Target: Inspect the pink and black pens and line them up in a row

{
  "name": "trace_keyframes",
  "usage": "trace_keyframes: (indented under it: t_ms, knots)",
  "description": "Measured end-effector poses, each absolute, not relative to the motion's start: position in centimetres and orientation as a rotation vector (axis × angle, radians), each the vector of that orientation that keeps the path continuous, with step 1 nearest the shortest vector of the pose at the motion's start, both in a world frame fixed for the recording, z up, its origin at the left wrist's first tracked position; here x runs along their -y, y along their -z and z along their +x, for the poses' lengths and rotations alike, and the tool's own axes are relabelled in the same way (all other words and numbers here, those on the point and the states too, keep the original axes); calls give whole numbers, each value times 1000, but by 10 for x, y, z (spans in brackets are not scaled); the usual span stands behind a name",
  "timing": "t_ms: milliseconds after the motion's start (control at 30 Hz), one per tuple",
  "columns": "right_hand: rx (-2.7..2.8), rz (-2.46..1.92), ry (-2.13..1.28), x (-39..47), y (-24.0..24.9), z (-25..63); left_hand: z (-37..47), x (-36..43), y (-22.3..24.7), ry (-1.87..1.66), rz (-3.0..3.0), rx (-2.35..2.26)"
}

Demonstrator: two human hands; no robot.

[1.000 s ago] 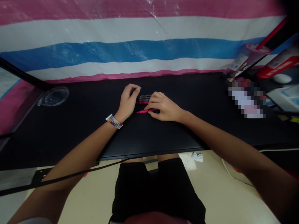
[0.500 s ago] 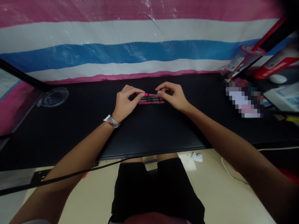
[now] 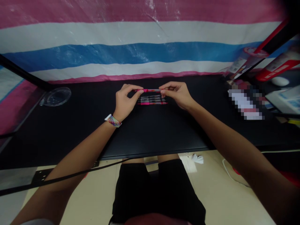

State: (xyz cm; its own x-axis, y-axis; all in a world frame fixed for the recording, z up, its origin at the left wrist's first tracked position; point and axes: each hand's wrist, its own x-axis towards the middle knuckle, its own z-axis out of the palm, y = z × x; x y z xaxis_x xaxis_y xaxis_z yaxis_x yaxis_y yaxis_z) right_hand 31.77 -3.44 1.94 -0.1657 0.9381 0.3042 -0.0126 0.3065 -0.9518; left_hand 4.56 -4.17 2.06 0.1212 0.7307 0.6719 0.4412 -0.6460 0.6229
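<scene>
A pink pen [image 3: 151, 90] lies level between my two hands, just beyond a row of pens. My left hand [image 3: 126, 98] pinches its pink grip end between thumb and fingers. At the other end, the thumb and fingertips of my right hand [image 3: 177, 93] are closed on the pen. Nearer to me, several black-and-clear pens [image 3: 152, 99] lie side by side on the black desk [image 3: 152, 131]. A second pink pen [image 3: 152, 103] forms the near edge of that row.
A clear round plastic lid or dish [image 3: 57, 96] sits at the left. On the right stand a clear cylinder container [image 3: 243, 64], a red-and-white bottle [image 3: 277, 67], a white rounded object [image 3: 280, 81] and a pale box [image 3: 284, 98]. Striped sheeting [image 3: 140, 51] hangs behind the desk.
The far pink pen has moved away from the row, now held at both ends. My right hand has closed on its right end; a gap separates it from the other pens.
</scene>
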Motion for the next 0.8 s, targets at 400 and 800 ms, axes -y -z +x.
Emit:
trace_keyframes:
  t_ms: [400, 800]
  knots:
    - [1466, -917, -983, 34, -16, 317, 45, 36, -19, -1454, 1925, -1041]
    - [1422, -925, -1007, 31, -13, 320, 41, 31, -18, -1352, 1912, -1014]
